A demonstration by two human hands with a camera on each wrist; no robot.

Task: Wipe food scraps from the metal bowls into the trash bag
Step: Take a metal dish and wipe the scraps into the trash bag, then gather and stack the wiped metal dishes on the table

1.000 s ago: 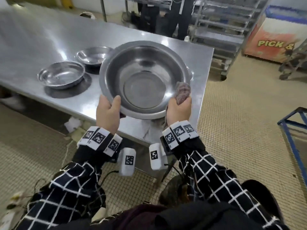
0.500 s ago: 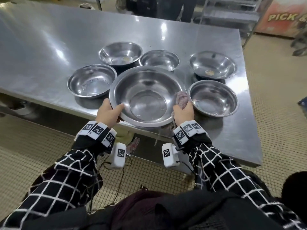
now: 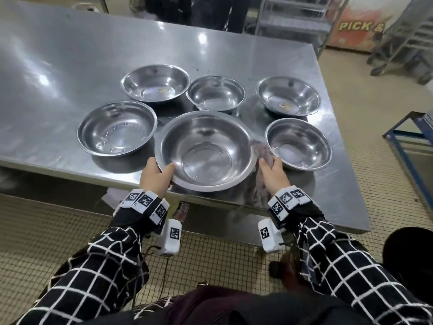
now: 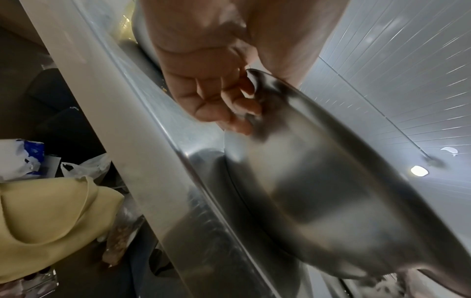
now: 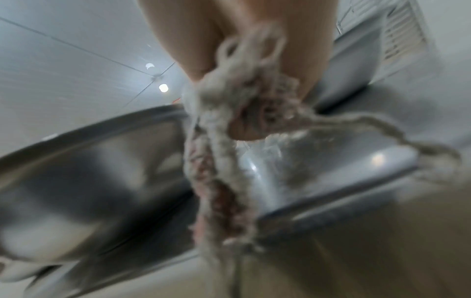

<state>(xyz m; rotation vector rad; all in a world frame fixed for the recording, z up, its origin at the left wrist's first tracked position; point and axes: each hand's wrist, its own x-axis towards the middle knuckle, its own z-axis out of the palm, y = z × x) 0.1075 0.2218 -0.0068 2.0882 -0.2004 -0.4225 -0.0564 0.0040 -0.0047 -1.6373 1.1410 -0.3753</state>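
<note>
A large metal bowl (image 3: pixel 206 150) sits near the front edge of the steel table (image 3: pixel 70 66), looking clean inside. My left hand (image 3: pixel 155 175) grips its near-left rim, thumb over the lip; in the left wrist view my fingers (image 4: pixel 237 104) curl under the large bowl (image 4: pixel 318 191). My right hand (image 3: pixel 273 172) holds a pinkish-grey rag (image 3: pixel 263 152) bunched against the bowl's right rim; the rag (image 5: pixel 229 161) hangs blurred in the right wrist view beside the bowl (image 5: pixel 89 171). Two far bowls (image 3: pixel 156 83) (image 3: pixel 288 96) hold small scraps. The trash bag is not clearly seen.
Other small bowls stand at left (image 3: pixel 117 128), far middle (image 3: pixel 216 92) and right (image 3: pixel 298 143). Bags and a yellowish cloth (image 4: pixel 51 207) lie under the table. A blue frame (image 3: pixel 407 146) stands at right, wire racks (image 3: pixel 293 15) behind the table.
The large bowl, held up and tilted toward me a second ago, has come down onto the table among the small bowls. Both hands stay on its rim, the rag still in my right.
</note>
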